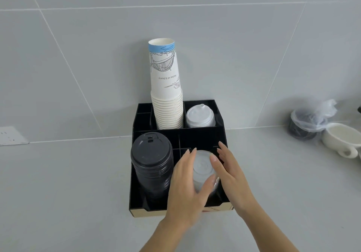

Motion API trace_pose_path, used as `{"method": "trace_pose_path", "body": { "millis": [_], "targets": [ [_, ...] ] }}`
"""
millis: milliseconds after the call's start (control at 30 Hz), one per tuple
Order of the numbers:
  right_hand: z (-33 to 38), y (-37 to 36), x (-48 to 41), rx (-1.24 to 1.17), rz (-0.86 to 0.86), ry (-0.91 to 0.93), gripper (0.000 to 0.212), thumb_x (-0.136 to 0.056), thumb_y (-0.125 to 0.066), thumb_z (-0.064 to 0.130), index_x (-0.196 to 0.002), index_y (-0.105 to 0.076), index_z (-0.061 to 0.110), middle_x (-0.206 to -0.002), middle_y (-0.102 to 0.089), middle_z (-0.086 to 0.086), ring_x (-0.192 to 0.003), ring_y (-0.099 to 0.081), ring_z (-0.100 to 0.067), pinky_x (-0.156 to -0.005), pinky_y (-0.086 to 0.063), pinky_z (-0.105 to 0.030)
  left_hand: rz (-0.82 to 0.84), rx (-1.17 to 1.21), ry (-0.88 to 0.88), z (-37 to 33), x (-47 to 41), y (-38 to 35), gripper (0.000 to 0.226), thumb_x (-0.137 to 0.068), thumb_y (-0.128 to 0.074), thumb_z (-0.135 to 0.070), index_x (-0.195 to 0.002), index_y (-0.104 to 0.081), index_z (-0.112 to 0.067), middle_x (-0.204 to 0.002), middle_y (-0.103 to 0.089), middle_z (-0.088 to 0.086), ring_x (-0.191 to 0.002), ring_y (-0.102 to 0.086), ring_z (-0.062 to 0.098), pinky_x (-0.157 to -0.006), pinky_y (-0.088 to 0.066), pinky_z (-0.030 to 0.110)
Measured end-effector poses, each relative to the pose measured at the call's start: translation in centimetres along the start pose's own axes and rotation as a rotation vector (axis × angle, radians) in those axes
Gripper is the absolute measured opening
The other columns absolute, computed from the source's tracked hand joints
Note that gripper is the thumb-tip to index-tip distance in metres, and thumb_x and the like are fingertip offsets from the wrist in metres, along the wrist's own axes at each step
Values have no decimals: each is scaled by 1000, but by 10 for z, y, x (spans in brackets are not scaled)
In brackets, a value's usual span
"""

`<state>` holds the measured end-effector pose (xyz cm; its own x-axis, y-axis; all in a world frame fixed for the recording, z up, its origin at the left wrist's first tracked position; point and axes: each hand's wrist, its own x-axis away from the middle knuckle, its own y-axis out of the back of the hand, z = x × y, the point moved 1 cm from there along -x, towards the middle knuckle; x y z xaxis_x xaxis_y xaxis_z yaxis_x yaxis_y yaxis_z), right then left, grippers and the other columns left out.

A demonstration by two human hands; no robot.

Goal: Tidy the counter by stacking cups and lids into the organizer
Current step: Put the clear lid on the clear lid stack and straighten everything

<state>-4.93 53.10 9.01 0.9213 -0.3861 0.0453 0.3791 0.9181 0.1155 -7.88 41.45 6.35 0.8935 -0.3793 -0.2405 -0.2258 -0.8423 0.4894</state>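
Both hands cupped round a clear lid stack in the front-right bay of the black organizer: left hand and right hand, fingers spread, seemingly touching its sides. Left of it, black lid stack. Behind, white lids and inverted paper cups. Far right, white mug.

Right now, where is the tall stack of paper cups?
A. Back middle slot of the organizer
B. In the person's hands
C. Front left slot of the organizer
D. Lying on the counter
A: the paper cups stand upside down in the organizer's back row, beside the white lids.
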Motion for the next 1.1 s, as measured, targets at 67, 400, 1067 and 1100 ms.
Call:
{"method": "trace_pose_path", "body": {
  "millis": [67,400,1067,1100],
  "targets": [
    [-7,-2,-3,1,8,-25,68,-79,-52,52,-141,-29,35,-146,-34,14,-129,-32,2,-103,-26,-21,5,-41,28,10,0,-3,75,-75,-42,-71,-141,-14,-48,-154,-18,-19,-140,-12,-4,-117,-22,32],
    [-31,-8,-18,31,-20,-114,60,-88,-57,34,-142,-29,30,-140,-40,10,-126,-40,-7,-103,-33,-24,-19,-266,4,26,-2,-24,83,-74,-41,-69,-142,-15,-31,-155,-24,2,-142,-20,13,-112,-10,28],
    [-46,-8,-17,362,-7,-108,53,-95,-47,23,-143,-27,19,-141,-41,-2,-126,-41,-15,-95,-31,-20,14,-622,-125,34,-8,-19,44,-75,-46,-55,-96,-54,-17,-128,-62,10,-124,-55,22,-74,-57,29],
    [-45,-8,-17,360,-4,-110,53,-95,-47,24,-143,-27,20,-141,-41,-2,-125,-41,-15,-95,-31,-19,18,-634,-123,34,-8,-19,45,-74,-45,-54,-97,-54,-17,-128,-62,10,-124,-55,22,-74,-56,29]
  ]
}}
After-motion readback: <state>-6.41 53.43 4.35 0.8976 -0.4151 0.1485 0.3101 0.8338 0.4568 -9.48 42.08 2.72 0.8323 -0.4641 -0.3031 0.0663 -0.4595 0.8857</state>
